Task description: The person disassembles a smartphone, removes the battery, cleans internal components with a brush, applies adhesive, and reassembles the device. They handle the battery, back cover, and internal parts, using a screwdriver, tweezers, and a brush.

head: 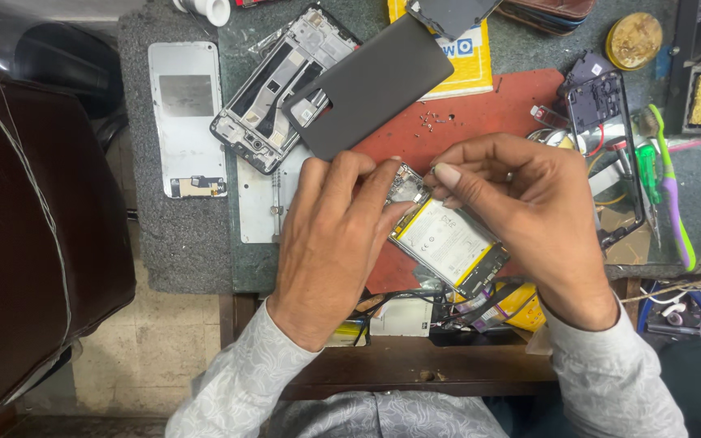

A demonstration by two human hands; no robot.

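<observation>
Opened phone [448,243], back off and white-and-yellow battery exposed, lies tilted on the red mat [521,101] directly under your hands. Your left hand [330,243] rests over its upper left end, fingers curled down onto the frame and bracing it; how tightly it grips cannot be told. Your right hand [529,211] hovers over the upper right edge, thumb and forefinger pinched together at the top of the phone; whether anything small sits between them is not visible.

Dark grey back cover [367,85] lies just above your left hand, overlapping a stripped phone frame [273,89]. A silver panel [188,113] sits on the grey pad further left. Small screws [433,120] are scattered on the mat above your right hand. Another opened phone [606,130] lies to the right, near a green-handled tool [649,170].
</observation>
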